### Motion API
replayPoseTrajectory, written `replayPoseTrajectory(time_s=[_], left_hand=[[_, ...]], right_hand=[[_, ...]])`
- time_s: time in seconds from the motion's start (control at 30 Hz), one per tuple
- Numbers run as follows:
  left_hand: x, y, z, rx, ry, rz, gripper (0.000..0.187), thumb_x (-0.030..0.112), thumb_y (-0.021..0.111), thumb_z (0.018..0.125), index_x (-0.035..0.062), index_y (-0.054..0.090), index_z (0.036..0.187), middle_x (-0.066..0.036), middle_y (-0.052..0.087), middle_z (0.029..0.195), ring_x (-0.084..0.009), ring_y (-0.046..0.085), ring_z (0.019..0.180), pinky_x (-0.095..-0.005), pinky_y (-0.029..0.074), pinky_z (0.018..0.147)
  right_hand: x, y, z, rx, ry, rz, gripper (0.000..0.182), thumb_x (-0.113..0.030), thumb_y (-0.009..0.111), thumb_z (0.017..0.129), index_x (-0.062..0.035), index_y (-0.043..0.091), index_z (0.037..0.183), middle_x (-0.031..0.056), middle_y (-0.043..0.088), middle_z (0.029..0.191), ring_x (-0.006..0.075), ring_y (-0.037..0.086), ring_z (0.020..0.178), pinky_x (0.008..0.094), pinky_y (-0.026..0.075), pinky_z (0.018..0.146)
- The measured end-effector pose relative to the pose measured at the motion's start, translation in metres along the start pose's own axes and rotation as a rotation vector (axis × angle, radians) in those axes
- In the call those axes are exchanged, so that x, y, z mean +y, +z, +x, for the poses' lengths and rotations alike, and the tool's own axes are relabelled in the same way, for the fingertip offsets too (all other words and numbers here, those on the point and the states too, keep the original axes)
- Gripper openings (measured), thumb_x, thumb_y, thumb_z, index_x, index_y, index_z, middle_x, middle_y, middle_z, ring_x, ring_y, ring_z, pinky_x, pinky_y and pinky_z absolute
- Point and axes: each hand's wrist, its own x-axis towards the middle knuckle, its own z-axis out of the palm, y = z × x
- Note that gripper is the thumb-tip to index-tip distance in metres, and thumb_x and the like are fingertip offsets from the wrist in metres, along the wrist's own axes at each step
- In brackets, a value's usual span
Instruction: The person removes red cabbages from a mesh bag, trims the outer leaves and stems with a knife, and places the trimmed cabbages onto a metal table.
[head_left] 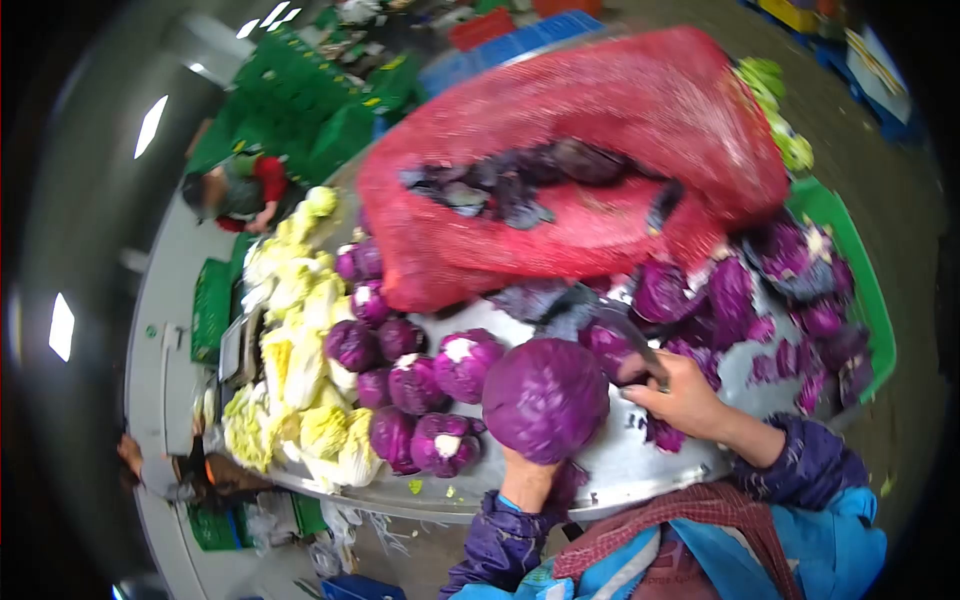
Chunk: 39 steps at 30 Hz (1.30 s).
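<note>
My left hand holds up a large purple cabbage from below, over the metal table. My right hand grips a knife by its handle, blade pointing up and left beside the cabbage. Trimmed purple cabbages lie in a group left of the held one, several showing white cut stems. A big red mesh sack lies across the far side of the table, with dark leaves on top of it.
Pale green cabbages are piled along the table's left edge. Loose purple leaves and cabbages fill the right side by a green crate. A person in red bends at the far left. Green and blue crates stand behind.
</note>
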Motion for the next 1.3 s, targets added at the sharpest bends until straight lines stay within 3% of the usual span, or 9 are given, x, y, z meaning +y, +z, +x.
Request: replayPoseTrajectory(time_s=[0.07, 0.27, 0.43, 0.53, 0.77, 0.87, 1.03, 1.1, 1.3], left_hand=[[0.052, 0.010, 0.015, -0.155, 0.090, -0.059, 0.060, 0.055, 0.036, 0.092, 0.0102, 0.046, 0.131, -0.011, 0.050, 0.132, -0.0286, 0.050, 0.119, -0.0475, 0.041, 0.101], [0.177, 0.042, 0.061, 0.271, 0.308, 0.048, 0.072, 0.069, 0.044, 0.081, 0.0187, 0.042, 0.133, -0.011, 0.045, 0.134, -0.0343, 0.048, 0.119, -0.0617, 0.041, 0.092], [0.249, -0.036, 0.130, 0.465, 0.401, -0.221, 0.078, 0.063, 0.056, 0.079, 0.0159, 0.036, 0.137, -0.012, 0.035, 0.141, -0.0358, 0.042, 0.123, -0.0588, 0.041, 0.094], [0.225, -0.021, 0.138, 0.420, 0.590, -0.077, 0.092, 0.047, 0.070, 0.078, 0.0134, 0.015, 0.145, -0.019, 0.016, 0.148, -0.0330, 0.042, 0.124, -0.0482, 0.043, 0.097], [0.090, 0.095, 0.215, -0.270, 0.323, 0.978, 0.044, 0.015, 0.065, 0.085, -0.0030, 0.052, 0.123, -0.013, 0.060, 0.115, -0.0193, 0.060, 0.102, -0.0302, 0.050, 0.086], [0.028, 0.113, 0.288, -0.411, 0.501, 1.422, 0.054, 0.021, 0.069, 0.080, -0.0056, 0.051, 0.123, -0.019, 0.060, 0.113, -0.0280, 0.060, 0.104, -0.0337, 0.049, 0.086], [-0.032, 0.141, 0.380, -0.442, 0.645, 1.877, 0.092, 0.040, 0.075, 0.070, -0.0026, 0.030, 0.138, -0.031, 0.037, 0.135, -0.0437, 0.040, 0.124, -0.0440, 0.038, 0.100], [-0.063, 0.131, 0.401, -0.111, 1.137, 1.928, 0.087, 0.043, 0.076, 0.067, -0.0014, 0.040, 0.132, -0.031, 0.043, 0.129, -0.0499, 0.033, 0.124, -0.0542, 0.028, 0.104], [-0.062, 0.126, 0.325, -0.138, 1.093, 1.721, 0.083, 0.037, 0.076, 0.068, -0.0064, 0.039, 0.127, -0.026, 0.039, 0.116, -0.0409, 0.041, 0.106, -0.0478, 0.034, 0.095]], right_hand=[[0.001, -0.004, -0.001, -0.031, 0.187, 0.010, 0.029, -0.018, 0.069, 0.078, 0.0009, 0.062, 0.099, 0.0075, 0.062, 0.080, 0.0118, 0.055, 0.069, 0.0296, 0.045, 0.062], [0.021, -0.013, -0.006, -0.120, 0.309, 0.068, 0.025, -0.014, 0.063, 0.085, 0.0011, 0.059, 0.105, 0.0054, 0.063, 0.078, 0.0095, 0.055, 0.057, 0.0270, 0.045, 0.052], [0.032, -0.015, -0.001, -0.146, 0.330, 0.036, 0.031, -0.016, 0.065, 0.083, 0.0027, 0.059, 0.107, 0.0103, 0.067, 0.087, 0.0183, 0.064, 0.085, 0.0330, 0.049, 0.078], [0.047, -0.013, 0.004, -0.176, 0.224, -0.101, 0.035, -0.019, 0.065, 0.081, 0.0032, 0.057, 0.107, 0.0112, 0.067, 0.088, 0.0215, 0.065, 0.085, 0.0336, 0.049, 0.078], [0.079, -0.018, 0.019, -0.203, 0.316, -0.219, 0.025, -0.021, 0.055, 0.086, 0.0004, 0.055, 0.099, 0.0250, 0.062, 0.081, 0.0415, 0.062, 0.082, 0.0470, 0.047, 0.070], [0.110, -0.057, 0.010, -0.019, 0.174, -0.375, 0.019, -0.015, 0.055, 0.087, 0.0014, 0.058, 0.097, 0.0174, 0.063, 0.068, 0.0277, 0.065, 0.061, 0.0389, 0.049, 0.058], [0.089, -0.154, -0.026, 0.279, 0.380, -0.533, 0.020, -0.014, 0.054, 0.084, 0.0009, 0.056, 0.097, 0.0257, 0.061, 0.088, 0.0439, 0.058, 0.086, 0.0469, 0.046, 0.072], [0.082, -0.174, -0.042, 0.256, 0.389, -0.676, 0.020, -0.014, 0.055, 0.084, -0.0002, 0.058, 0.099, 0.0236, 0.062, 0.089, 0.0418, 0.059, 0.086, 0.0451, 0.047, 0.073], [0.036, -0.136, 0.017, 0.027, 0.239, -0.121, 0.030, -0.013, 0.053, 0.091, -0.0032, 0.055, 0.119, 0.0087, 0.059, 0.074, 0.0132, 0.058, 0.058, 0.0288, 0.047, 0.056]])
